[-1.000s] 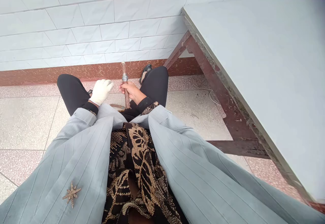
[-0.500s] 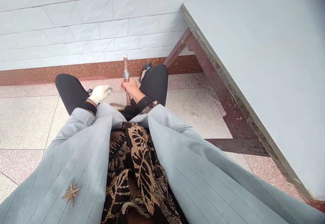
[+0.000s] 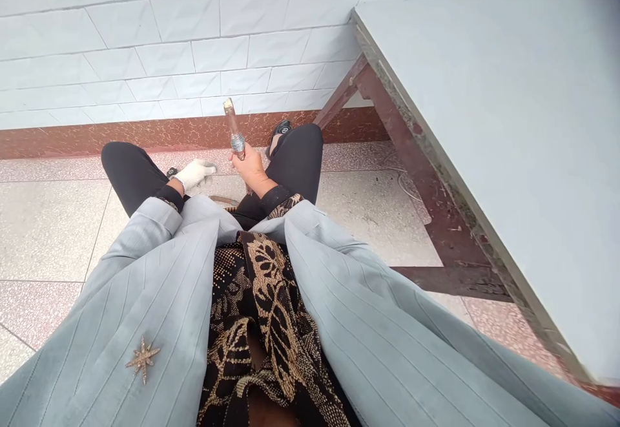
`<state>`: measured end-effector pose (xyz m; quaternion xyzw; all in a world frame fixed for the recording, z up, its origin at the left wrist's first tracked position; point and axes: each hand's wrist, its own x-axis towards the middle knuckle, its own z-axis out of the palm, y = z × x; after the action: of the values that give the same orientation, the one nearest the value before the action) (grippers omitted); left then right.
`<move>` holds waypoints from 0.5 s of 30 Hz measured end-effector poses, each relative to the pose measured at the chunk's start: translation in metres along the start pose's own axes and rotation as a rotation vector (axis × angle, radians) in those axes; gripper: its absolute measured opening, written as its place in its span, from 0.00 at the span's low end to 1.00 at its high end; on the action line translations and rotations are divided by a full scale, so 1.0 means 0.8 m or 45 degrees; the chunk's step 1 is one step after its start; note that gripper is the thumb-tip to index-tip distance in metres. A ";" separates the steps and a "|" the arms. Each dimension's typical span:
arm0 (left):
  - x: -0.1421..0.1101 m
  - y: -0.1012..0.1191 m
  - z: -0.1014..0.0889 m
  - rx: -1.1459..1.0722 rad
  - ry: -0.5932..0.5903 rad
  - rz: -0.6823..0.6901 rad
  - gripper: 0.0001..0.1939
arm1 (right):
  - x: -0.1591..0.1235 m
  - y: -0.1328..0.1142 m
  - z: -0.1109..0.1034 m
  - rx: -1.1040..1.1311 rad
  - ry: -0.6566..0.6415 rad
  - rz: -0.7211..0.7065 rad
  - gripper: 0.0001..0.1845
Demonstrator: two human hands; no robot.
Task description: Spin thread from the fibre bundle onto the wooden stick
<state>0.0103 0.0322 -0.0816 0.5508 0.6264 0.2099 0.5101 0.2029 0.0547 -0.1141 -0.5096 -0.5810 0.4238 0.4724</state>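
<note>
My right hand (image 3: 250,166) is closed around a brown wooden stick (image 3: 231,117), with wire bound round it just above my fingers. The stick's pale upper end points up and leans slightly left; its lower part is mostly hidden behind my hand. To the left, my left hand (image 3: 194,174) wears a white glove, with the fingers drawn together near the thumb. Whatever that hand may hold is too small to make out. It stays apart from the stick. Between my legs, a curved brown band (image 3: 223,200) shows partly above my lap.
A table with a pale top (image 3: 498,110) and dark red wooden legs (image 3: 411,149) stands close on my right. Ahead is a white tiled wall (image 3: 184,33) with a brown skirting (image 3: 72,136). A thin cable (image 3: 405,185) lies on the speckled floor under the table.
The stick's upper end has tipped to the left, and my right hand has turned with it. My gloved left hand has shifted slightly right and up.
</note>
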 end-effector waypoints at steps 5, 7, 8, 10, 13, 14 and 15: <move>0.007 -0.004 -0.011 -0.189 -0.088 -0.055 0.06 | -0.004 0.001 0.001 -0.029 -0.063 0.036 0.05; 0.008 -0.005 -0.014 -0.314 -0.147 -0.099 0.07 | -0.004 0.003 0.002 -0.017 -0.083 0.034 0.06; 0.007 -0.005 -0.014 -0.397 -0.188 -0.109 0.08 | -0.004 0.004 0.002 -0.012 -0.083 0.029 0.07; 0.006 -0.005 -0.013 -0.579 -0.283 -0.106 0.09 | -0.003 0.004 0.004 -0.002 -0.069 0.029 0.07; 0.002 -0.004 -0.006 -0.793 -0.405 -0.105 0.08 | -0.003 0.002 0.007 0.047 -0.021 0.081 0.08; 0.000 -0.005 -0.003 -0.853 -0.427 -0.119 0.08 | -0.003 0.001 0.009 0.084 -0.012 0.102 0.08; -0.001 -0.005 0.001 -0.904 -0.431 -0.134 0.09 | -0.004 -0.001 0.010 0.131 -0.008 0.116 0.09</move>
<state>0.0088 0.0299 -0.0846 0.3343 0.4492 0.2933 0.7749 0.1952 0.0514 -0.1153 -0.5092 -0.5362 0.4756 0.4764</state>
